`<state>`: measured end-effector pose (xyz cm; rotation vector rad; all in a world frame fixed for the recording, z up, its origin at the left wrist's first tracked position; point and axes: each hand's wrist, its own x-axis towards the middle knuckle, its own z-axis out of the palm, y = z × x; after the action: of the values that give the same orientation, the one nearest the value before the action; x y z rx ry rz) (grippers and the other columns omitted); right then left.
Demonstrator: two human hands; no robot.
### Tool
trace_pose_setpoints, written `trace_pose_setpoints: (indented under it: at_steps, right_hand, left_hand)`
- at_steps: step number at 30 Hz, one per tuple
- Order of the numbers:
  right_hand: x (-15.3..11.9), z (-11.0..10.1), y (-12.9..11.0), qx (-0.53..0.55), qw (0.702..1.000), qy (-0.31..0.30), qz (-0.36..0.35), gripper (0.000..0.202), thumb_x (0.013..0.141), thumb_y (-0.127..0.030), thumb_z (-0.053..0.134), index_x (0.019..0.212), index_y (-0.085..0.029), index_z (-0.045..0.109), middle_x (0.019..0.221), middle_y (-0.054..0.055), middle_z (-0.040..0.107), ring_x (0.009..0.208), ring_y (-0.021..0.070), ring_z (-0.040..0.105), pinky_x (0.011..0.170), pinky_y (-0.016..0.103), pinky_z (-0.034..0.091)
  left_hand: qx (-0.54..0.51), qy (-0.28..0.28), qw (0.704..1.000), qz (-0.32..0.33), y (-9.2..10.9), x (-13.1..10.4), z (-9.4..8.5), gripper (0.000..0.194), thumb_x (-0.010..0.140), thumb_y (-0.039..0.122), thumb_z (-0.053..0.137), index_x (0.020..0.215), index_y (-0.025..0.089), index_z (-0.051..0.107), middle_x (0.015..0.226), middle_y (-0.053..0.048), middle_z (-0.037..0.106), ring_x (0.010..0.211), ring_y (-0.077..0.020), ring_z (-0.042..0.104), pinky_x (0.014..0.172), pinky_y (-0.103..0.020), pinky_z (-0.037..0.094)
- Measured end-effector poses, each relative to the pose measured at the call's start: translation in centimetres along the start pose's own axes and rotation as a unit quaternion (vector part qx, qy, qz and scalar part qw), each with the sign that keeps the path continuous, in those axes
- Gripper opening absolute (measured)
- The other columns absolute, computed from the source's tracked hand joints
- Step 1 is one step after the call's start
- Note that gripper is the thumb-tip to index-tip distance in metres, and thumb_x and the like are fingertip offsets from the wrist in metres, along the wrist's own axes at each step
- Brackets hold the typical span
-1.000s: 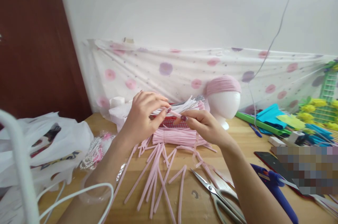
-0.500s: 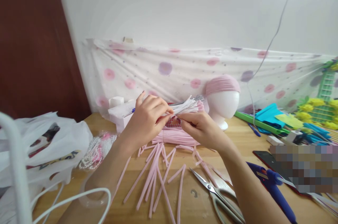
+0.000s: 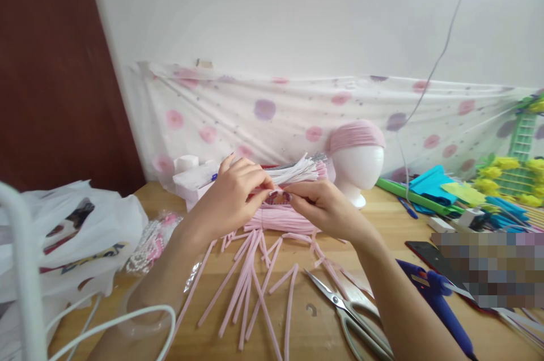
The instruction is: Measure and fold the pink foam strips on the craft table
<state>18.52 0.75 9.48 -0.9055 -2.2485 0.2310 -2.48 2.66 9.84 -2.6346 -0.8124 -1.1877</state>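
Note:
My left hand (image 3: pixel 243 188) and my right hand (image 3: pixel 323 207) are raised over the table, fingertips close together. Both have thumb and finger pinched on a small piece, pale where it shows, too small and covered to make out. Just under them lies a thick bundle of pink pipe cleaners (image 3: pixel 276 219). Behind the fingers is a bunch of white pipe cleaners (image 3: pixel 297 171) with pink ends beside it. Loose bent pink pipe cleaners (image 3: pixel 244 293) fan out on the wood between my forearms. Scissors (image 3: pixel 340 304) lie partly open beside my right forearm.
A blue glue gun (image 3: pixel 442 304) and a dark phone (image 3: pixel 429 259) lie at right. A white foam head (image 3: pixel 361 171) with a pink band stands behind. White plastic bags (image 3: pixel 80 230), a bag of beads (image 3: pixel 153 242) and a white cable (image 3: pixel 127 313) are at left.
My left hand has shifted slightly left and its fingers have drawn in, so the gap between my fingertips is wider. My right hand stays almost in place.

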Motion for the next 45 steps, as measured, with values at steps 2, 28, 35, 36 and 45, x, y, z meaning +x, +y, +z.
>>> trace_pose_setpoints:
  at_steps: [2, 28, 35, 36, 45]
  right_hand:
    - [0.0, 0.3, 0.0, -0.047, 0.998, 0.027, -0.011, 0.027, 0.086, -0.014, 0.042, 0.063, -0.021, 0.029, 0.058, -0.005, 0.028, 0.054, 0.0096, 0.028, 0.052, 0.026, 0.022]
    - [0.8, 2.6, -0.3, 0.289, 0.954, 0.053, 0.06, 0.031, 0.105, -0.037, 0.035, 0.077, -0.023, 0.036, 0.071, -0.004, 0.037, 0.063, 0.013, 0.034, 0.062, 0.027, 0.033]
    - [0.3, 2.9, -1.1, 0.203, 0.973, -0.078, 0.076, 0.021, 0.104, -0.031, 0.038, 0.089, -0.021, 0.048, 0.075, -0.003, 0.043, 0.068, 0.0128, 0.039, 0.065, 0.027, 0.035]
    - [0.3, 2.9, -1.1, 0.19, 0.975, -0.083, 0.077, 0.021, 0.103, -0.03, 0.038, 0.087, -0.02, 0.048, 0.076, -0.003, 0.045, 0.068, 0.0129, 0.041, 0.066, 0.027, 0.035]
    - [0.7, 2.1, -0.9, 0.066, 0.974, -0.196, 0.09, 0.018, 0.097, -0.035, 0.047, 0.092, -0.019, 0.053, 0.087, 0.002, 0.06, 0.078, 0.0169, 0.054, 0.072, 0.029, 0.042]
  left_hand:
    - [-0.029, 0.003, 0.998, -0.048, 0.6, 0.1, 0.1, 0.013, 0.085, 0.013, 0.058, 0.076, 0.022, 0.06, 0.079, -0.001, 0.069, 0.085, -0.0224, 0.062, 0.088, -0.042, 0.045]
    - [-0.431, 0.253, 0.852, -0.156, -0.7, 0.5, 1.1, 0.008, 0.083, 0.023, 0.068, 0.079, 0.022, 0.061, 0.096, -0.002, 0.073, 0.1, -0.0195, 0.068, 0.091, -0.034, 0.052]
    - [-0.475, 0.299, 0.817, -0.129, -0.6, 0.9, 2.7, 0.011, 0.089, 0.025, 0.066, 0.084, 0.022, 0.056, 0.073, 0.003, 0.068, 0.083, -0.0149, 0.071, 0.078, -0.027, 0.054]
    - [-0.489, 0.296, 0.81, -0.132, -0.5, 1.0, 2.8, 0.012, 0.089, 0.025, 0.065, 0.084, 0.022, 0.055, 0.075, 0.002, 0.069, 0.083, -0.0147, 0.072, 0.075, -0.026, 0.053]
    - [-0.541, 0.293, 0.758, -0.216, 1.0, 1.4, 2.2, 0.01, 0.089, 0.017, 0.054, 0.085, 0.023, 0.046, 0.08, 0.002, 0.07, 0.074, -0.0153, 0.074, 0.069, -0.03, 0.06]
